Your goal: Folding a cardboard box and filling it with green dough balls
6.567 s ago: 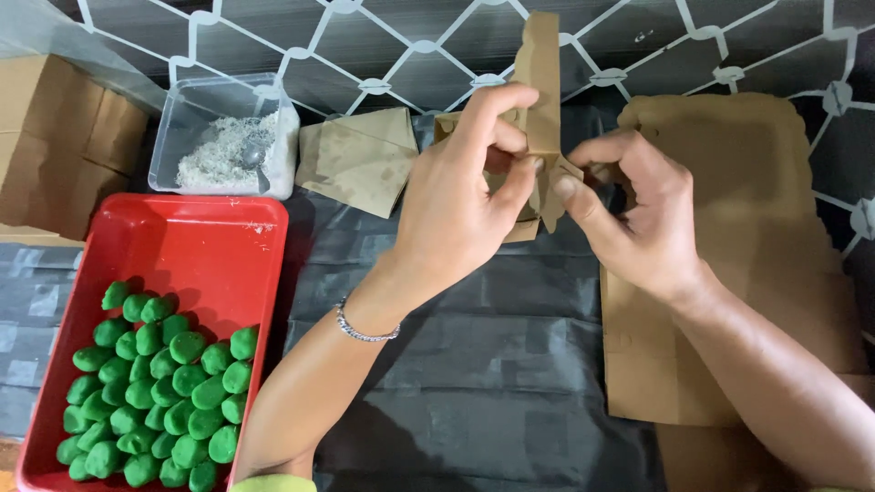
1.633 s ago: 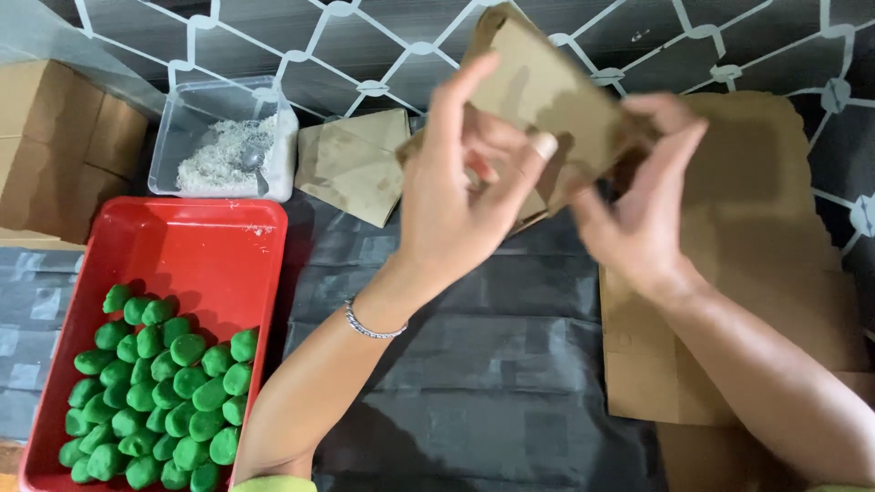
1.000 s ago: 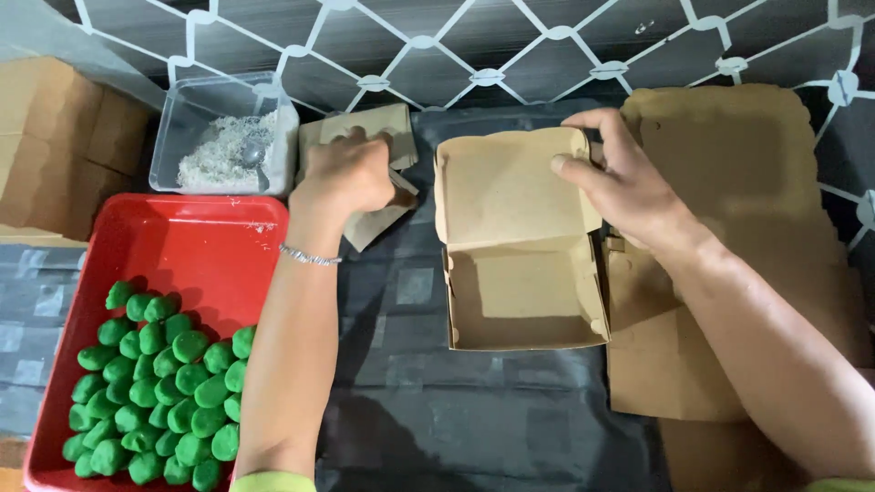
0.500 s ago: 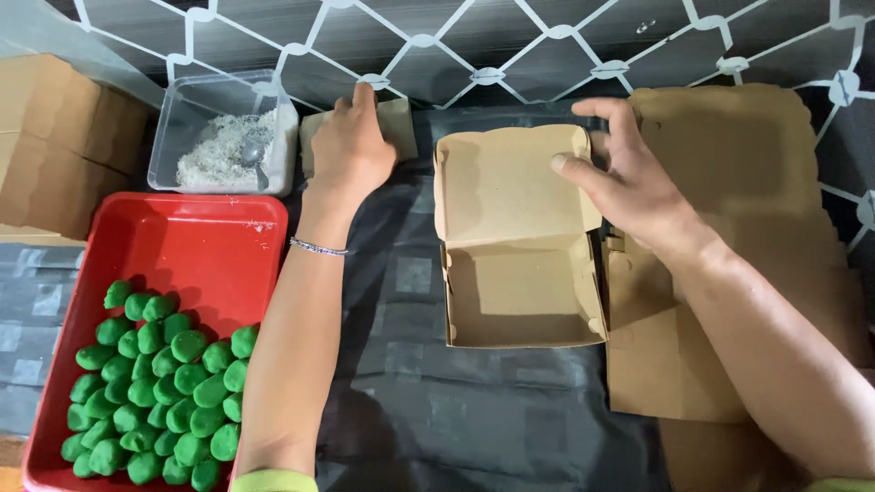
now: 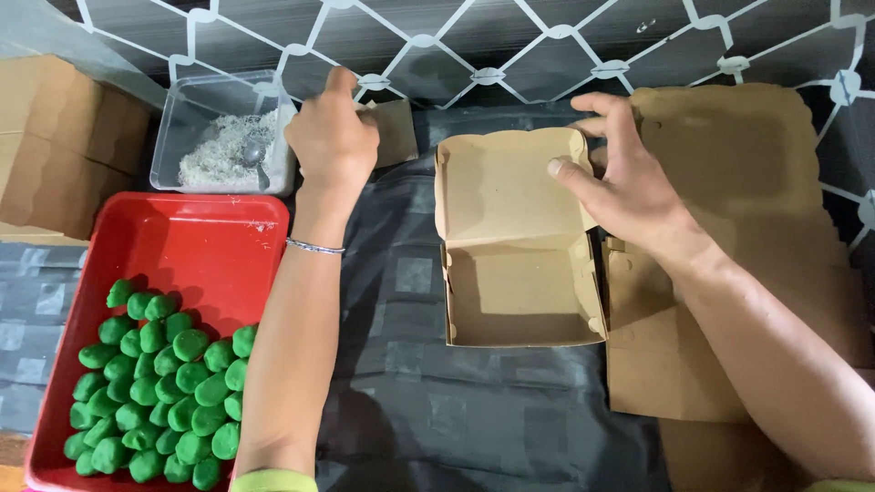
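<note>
Fingers of the right hand (image 5: 629, 191) are spread apart and rest on the raised lid of the open brown cardboard box (image 5: 515, 241), the thumb lying on the inner face of the lid and the other fingers curled over its right edge at about 2 o'clock from the box middle. They press the lid; they are not closed around it. The box lies on the dark sheet (image 5: 410, 383), near the centre of the view, its tray part toward 6 o'clock and its lid toward 12 o'clock.

The left hand (image 5: 333, 137) is at about 10 o'clock from the box, its fingers bent together over the folded brown paper pieces (image 5: 396, 132); the fingertips are hidden behind the hand, so I cannot tell if they grip a piece or only touch it. A thin bracelet (image 5: 314, 246) is on this wrist.

Compared with half a second ago, the left hand has curled more and sits a little lower on the paper pieces, and the right hand stays on the lid in the same place. The box has not moved.

At 9 o'clock from the left hand stands a clear plastic tub (image 5: 223, 132) with white shredded stuff. At 7 o'clock is the red tray (image 5: 205, 241) holding many green balls (image 5: 169, 383). A stack of flat brown cardboard (image 5: 729, 273) lies at 3 o'clock from the box, under the right forearm.
</note>
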